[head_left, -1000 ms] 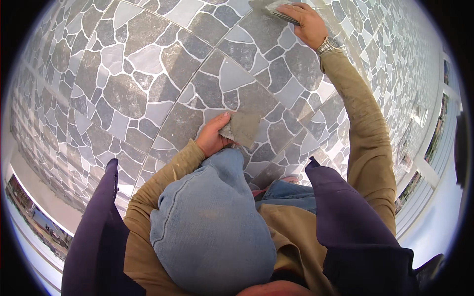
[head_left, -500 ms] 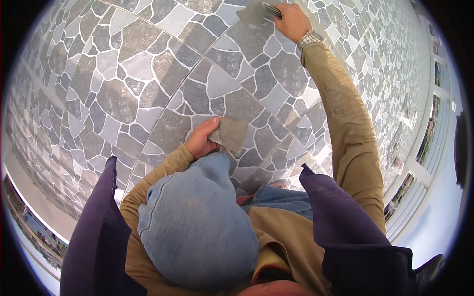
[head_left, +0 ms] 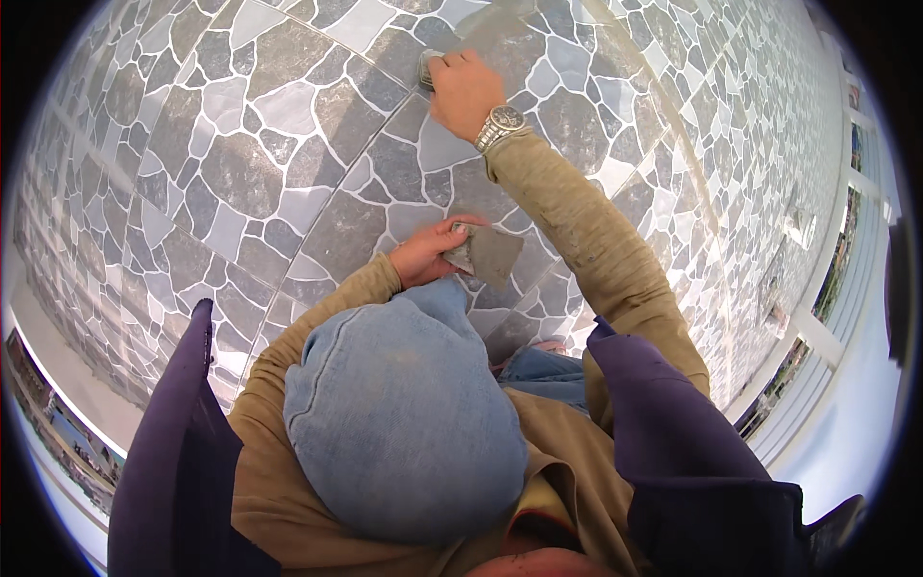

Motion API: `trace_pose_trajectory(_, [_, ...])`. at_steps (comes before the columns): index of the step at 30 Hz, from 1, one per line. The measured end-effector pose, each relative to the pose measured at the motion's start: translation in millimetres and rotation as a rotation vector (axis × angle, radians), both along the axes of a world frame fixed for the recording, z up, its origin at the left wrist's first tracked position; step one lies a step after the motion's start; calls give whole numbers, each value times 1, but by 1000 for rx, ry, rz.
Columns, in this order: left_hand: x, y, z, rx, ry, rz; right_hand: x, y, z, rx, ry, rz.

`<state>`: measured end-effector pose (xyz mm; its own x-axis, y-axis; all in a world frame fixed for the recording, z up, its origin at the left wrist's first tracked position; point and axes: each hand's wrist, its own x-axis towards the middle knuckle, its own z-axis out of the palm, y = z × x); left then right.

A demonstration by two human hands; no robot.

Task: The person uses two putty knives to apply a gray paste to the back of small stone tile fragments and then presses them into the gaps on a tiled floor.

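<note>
At the centre, a flat grey piece is gripped by the left hand; at upper centre, a partly hidden tool is held over stone-patterned tiles by the right hand.

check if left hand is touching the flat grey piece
Touching: the head view shows the left hand gripping the flat grey piece, thumb over its left end.

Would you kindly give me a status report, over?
Left hand holding flat grey piece. Right hand gripping grey tool, mostly hidden, over patterned tiles. Denim-clad knee close by left hand.
</note>
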<state>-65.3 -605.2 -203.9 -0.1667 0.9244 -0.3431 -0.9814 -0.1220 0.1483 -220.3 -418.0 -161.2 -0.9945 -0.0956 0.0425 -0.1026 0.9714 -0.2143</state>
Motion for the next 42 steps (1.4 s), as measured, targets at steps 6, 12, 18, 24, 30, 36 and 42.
trace_pose_trajectory(6, [-5, -4, 3, 34, -23, 4, -12, 32, 27, -40, -232, 153])
trace_pose_trajectory(12, [-5, -1, 1, 17, -38, -21, -1, 94, -29, -38, 179, 449])
trace_pose_trajectory(18, [-7, -7, 1, -6, -27, 6, 23, 88, 26, -50, -234, 352])
trace_pose_trajectory(24, [-7, -3, -3, 25, -30, -16, -54, 108, 0, 85, -27, -54])
trace_pose_trajectory(30, [4, 6, -15, -11, -42, -3, -1, 3, -1, -1, -30, -19])
trace_pose_trajectory(36, [5, 6, -15, -84, -7, 5, 34, -66, 20, -107, -209, 222])
trace_pose_trajectory(42, [-1, 5, -4, -7, 17, -30, 17, 21, -5, -153, 121, 392])
